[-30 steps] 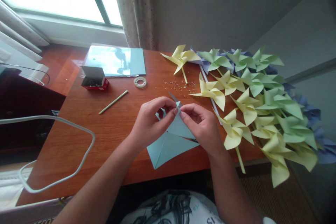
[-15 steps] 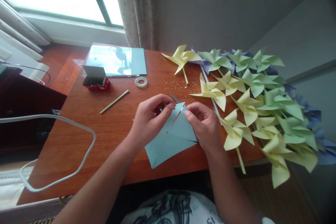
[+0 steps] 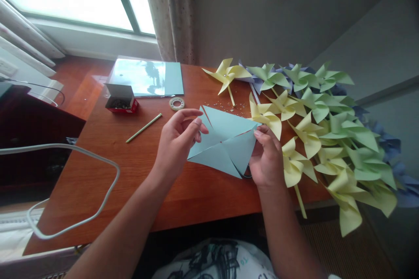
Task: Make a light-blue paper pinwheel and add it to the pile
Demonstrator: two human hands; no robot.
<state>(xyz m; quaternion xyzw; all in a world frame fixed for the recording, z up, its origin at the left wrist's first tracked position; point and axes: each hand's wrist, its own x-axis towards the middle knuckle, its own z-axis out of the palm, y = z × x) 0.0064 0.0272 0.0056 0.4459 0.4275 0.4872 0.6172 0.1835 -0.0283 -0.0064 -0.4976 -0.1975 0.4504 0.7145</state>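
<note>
A light blue paper square (image 3: pixel 225 144), cut in from its corners, is held up just above the wooden table (image 3: pixel 131 174). My left hand (image 3: pixel 178 144) pinches its left edge between thumb and fingers. My right hand (image 3: pixel 266 157) is closed on its right corner. A small dark loop shows under my right hand; I cannot make out what it is. The paper lies spread out and nearly flat, with slits visible near its top corners.
Right of my hands lies a pile of yellow, green and purple paper pinwheels (image 3: pixel 327 135). Further back are a tape roll (image 3: pixel 176 103), a green stick (image 3: pixel 144 127), a red box (image 3: pixel 121 99) and blue sheets (image 3: pixel 147 77). A white cord loop (image 3: pixel 81 152) lies at the left.
The blue paper has been lifted, opened out and turned, and now sits further from me. My hands moved apart from its centre to its left edge and right corner. The grey blade is out of sight.
</note>
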